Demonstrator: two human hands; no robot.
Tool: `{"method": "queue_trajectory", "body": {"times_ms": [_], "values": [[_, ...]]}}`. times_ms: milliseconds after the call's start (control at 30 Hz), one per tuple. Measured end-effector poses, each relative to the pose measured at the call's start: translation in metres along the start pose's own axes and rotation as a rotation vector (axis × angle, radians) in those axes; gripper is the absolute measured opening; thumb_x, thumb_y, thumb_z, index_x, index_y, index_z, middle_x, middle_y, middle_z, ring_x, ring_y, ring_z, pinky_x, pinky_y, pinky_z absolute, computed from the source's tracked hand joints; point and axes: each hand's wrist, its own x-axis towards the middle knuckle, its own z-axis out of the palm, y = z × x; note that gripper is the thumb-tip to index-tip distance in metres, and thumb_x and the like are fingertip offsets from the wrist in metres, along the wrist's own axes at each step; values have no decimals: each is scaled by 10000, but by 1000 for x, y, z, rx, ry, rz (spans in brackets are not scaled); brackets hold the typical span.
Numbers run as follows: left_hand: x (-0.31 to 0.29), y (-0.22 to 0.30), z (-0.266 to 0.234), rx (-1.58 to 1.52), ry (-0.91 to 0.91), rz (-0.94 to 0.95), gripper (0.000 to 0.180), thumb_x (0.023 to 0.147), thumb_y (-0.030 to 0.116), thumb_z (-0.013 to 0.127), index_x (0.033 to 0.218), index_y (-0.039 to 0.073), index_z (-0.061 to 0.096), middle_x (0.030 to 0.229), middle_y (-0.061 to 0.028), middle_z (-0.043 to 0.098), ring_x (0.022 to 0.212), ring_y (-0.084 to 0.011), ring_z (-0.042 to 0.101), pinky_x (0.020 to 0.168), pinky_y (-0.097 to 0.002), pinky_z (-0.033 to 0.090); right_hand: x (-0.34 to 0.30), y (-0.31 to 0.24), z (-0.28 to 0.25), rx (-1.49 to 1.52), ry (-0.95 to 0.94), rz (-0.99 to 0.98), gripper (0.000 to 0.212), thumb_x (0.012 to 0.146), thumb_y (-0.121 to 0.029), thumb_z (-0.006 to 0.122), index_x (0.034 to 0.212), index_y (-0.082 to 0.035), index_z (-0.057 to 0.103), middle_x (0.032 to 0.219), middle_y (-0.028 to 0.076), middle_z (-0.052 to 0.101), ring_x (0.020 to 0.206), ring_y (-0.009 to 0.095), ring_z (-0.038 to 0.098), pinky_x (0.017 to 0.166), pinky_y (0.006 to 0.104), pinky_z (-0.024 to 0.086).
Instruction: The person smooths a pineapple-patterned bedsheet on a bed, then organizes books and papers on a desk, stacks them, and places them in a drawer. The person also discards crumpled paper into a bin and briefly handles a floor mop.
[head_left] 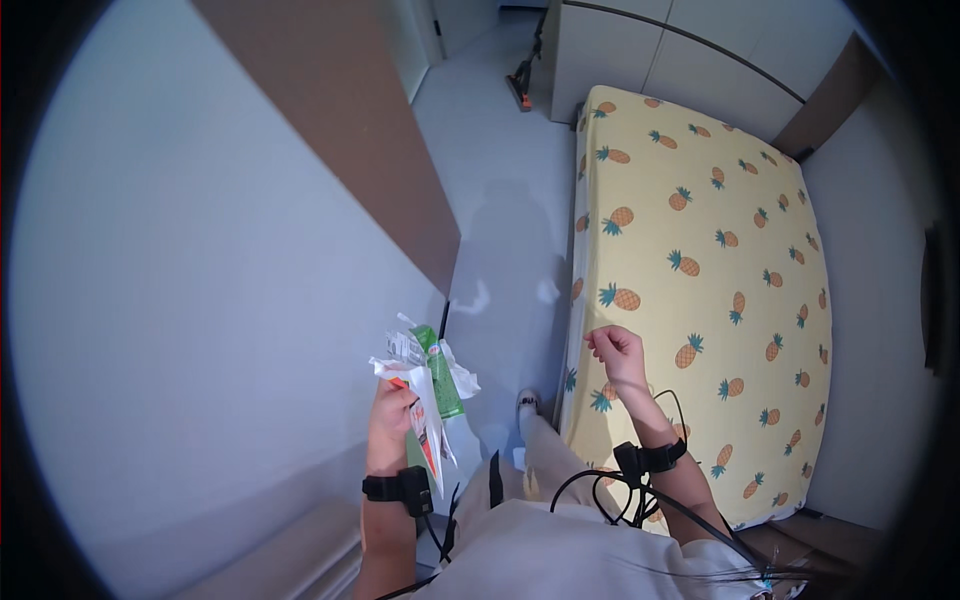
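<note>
A bunch of crumpled wrappers (439, 375), green and white with some red and orange, sticks out of my left hand (392, 408). The fingers of that hand are wrapped round them, close to the pale wall. My right hand (620, 357) hovers over the near left edge of a bed (655, 235), its fingers curled in and nothing visible in them. A fitted yellow sheet with a pineapple pattern covers the mattress.
Grey floor (490, 190) runs as a narrow passage between the wall with its brown panel (350, 110) and the bed. At the far end a stick-shaped floor cleaner (520, 88) stands beside pale cabinets (610, 50). Cables hang from the straps on my forearms.
</note>
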Motion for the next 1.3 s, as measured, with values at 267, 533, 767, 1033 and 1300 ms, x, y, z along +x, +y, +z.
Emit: {"method": "queue_trajectory", "body": {"times_ms": [267,533,767,1033,1300], "values": [[129,27,52,-8,-28,48,395,784,24,642,1163,-5,537,1063,-114,637,931,-226,644,814,-362,528,108,-21,17,37,-79,-38,231,916,-177,552,831,10,657,702,9,603,634,65,525,577,205,411],[258,76,58,11,-109,0,363,806,13,635,1157,-21,550,1067,-118,641,904,-213,658,807,-340,539,257,-77,56,12,-143,-115,208,906,-161,565,845,8,669,718,25,619,661,85,551,606,225,443],[277,91,82,30,16,71,407,790,9,646,1181,-23,533,1085,-119,632,949,-206,643,850,-327,517,346,-116,120,-122,-514,-128,208,909,-149,548,845,3,675,716,19,618,662,83,552,599,230,448],[278,46,65,-62,343,540,406,781,36,683,1164,-3,552,1101,-98,627,955,-165,631,853,-303,506,426,-96,259,-236,-1277,-135,159,891,-75,528,855,5,660,799,51,662,649,84,546,586,218,439],[314,-58,91,-556,776,1100,415,796,17,672,1186,-18,532,1075,-132,644,911,-199,663,792,-323,555,444,-56,359,-563,-1975,-105,162,877,-79,537,846,-2,676,729,31,637,633,79,544,577,212,434]]}}
